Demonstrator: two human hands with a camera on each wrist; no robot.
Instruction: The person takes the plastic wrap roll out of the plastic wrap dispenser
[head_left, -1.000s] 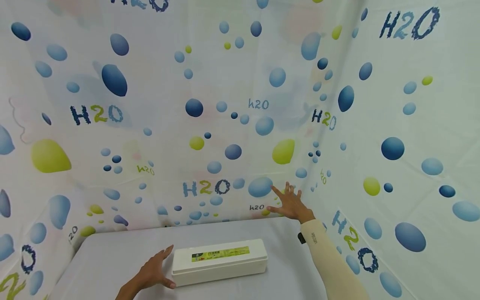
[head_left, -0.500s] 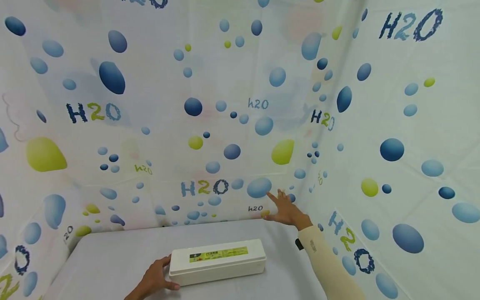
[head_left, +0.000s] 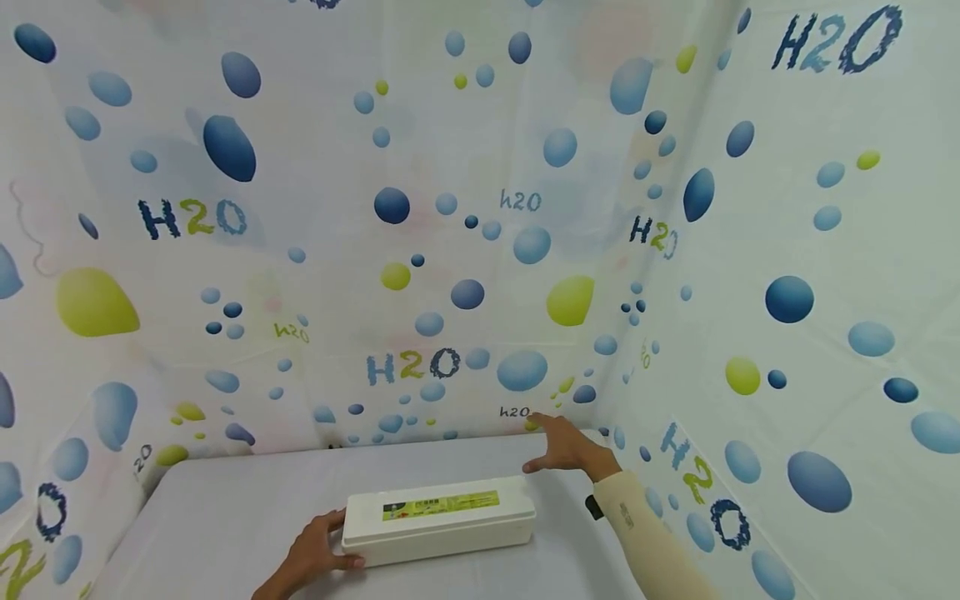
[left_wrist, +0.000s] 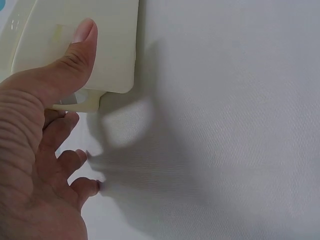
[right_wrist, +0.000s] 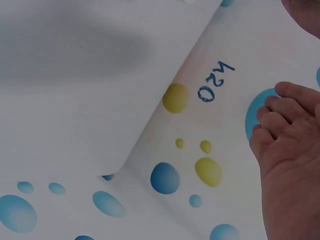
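Note:
A long white lidded box point(head_left: 442, 533) with a yellow-green label point(head_left: 441, 505) on top lies across the table. My left hand point(head_left: 311, 552) grips its left end, thumb at the front and fingers at the back. In the left wrist view the left thumb lies along the cream-white side of the box point(left_wrist: 112, 45), with the other fingers bent below. Beyond the box's right end, my right hand point(head_left: 564, 446) is held apart from it, thumb and index finger spread. The right wrist view shows the right hand point(right_wrist: 290, 130) at the right edge, holding nothing.
The box stands on a white-covered table point(head_left: 225, 508). Behind it and to the right hang white cloth walls point(head_left: 337, 292) printed with blue and green drops. A small black object point(head_left: 594, 507) sits by the right wrist.
My left hand has closed in from beside the box onto its left end. My right hand has lowered from near the wall toward the box's right end. The box stays about where it was.

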